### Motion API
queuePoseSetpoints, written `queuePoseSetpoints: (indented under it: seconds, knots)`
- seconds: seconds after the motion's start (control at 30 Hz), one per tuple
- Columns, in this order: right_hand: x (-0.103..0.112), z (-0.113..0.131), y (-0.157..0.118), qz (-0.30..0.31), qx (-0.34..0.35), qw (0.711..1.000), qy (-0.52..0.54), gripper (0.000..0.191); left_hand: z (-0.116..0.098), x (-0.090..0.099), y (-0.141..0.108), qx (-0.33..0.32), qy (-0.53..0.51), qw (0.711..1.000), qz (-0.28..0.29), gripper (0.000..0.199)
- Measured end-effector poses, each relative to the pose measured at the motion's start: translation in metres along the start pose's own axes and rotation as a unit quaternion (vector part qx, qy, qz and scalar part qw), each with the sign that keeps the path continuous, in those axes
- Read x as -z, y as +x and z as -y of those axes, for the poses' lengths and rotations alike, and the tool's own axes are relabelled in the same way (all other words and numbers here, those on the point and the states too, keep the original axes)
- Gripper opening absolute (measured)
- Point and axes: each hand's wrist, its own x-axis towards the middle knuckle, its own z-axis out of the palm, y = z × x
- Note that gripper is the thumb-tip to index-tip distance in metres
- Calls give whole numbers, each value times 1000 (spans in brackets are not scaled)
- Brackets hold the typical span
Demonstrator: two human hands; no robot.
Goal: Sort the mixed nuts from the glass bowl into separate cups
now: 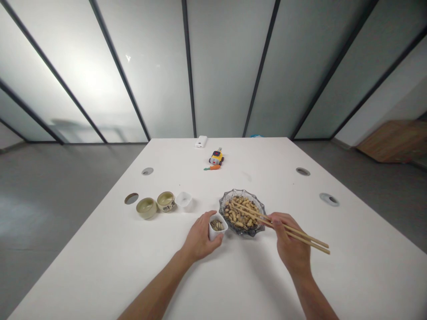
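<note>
My left hand [201, 237] is wrapped round a small white cup [213, 233], which has striped seeds [217, 225] in it. Just right of it stands a scalloped glass bowl [260, 227] filled with peanuts and darker bits [240, 218]. My right hand [291, 242] grips a pair of wooden chopsticks [305, 238] at the bowl's right side. Their tips reach over the nuts toward the bowl's left part; whether they pinch anything is too small to tell.
Two green cups [147, 208] [166, 201] and a white cup [184, 201] stand to the left on the white table [207, 289]. Farther back lie a toy carrot [213, 168], a yellow toy car [216, 157] and a white device [201, 142].
</note>
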Motion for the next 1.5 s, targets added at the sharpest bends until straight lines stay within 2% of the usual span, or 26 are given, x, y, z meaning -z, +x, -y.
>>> queuePoseSetpoints:
  seconds: [0.17,0.37,0.57,0.67,0.77,0.83,0.9,1.0,1.1,1.2,1.33,1.5]
  knots:
    - [-9,-10,1,-7,18,997,-69,39,0,-1,0,8,-3,1000,6,64]
    - [-17,-18,2,3,18,997,-73,43,1,-1,1,8,-3,1000,7,64]
    - [-12,-20,1,-7,16,998,-62,41,1,-1,1,4,-3,1000,5,64]
    - [-8,-17,0,-25,-24,999,12,36,1,-1,1,4,-1,1000,2,63]
    - [-8,-9,-2,-33,-85,982,165,33,0,-1,1,0,0,1000,2,63]
    - [-8,-3,-3,-11,-113,966,232,34,0,0,0,-3,-2,1000,3,63]
    - [-9,0,-4,23,-128,962,241,36,0,1,0,-4,-3,1000,2,62]
    - [-6,1,-4,27,-109,976,184,38,-1,1,0,0,-2,1000,2,63]
    - [-3,-3,-2,-27,-43,997,50,39,0,0,1,3,-4,1000,6,64]
    - [-4,-6,-2,-22,8,999,-43,39,0,1,0,0,-6,1000,8,64]
    - [-12,-10,-3,19,48,997,-56,36,-1,1,1,4,-3,1000,4,64]
    - [-16,-14,-3,39,49,996,-65,35,-3,1,1,2,0,1000,7,65]
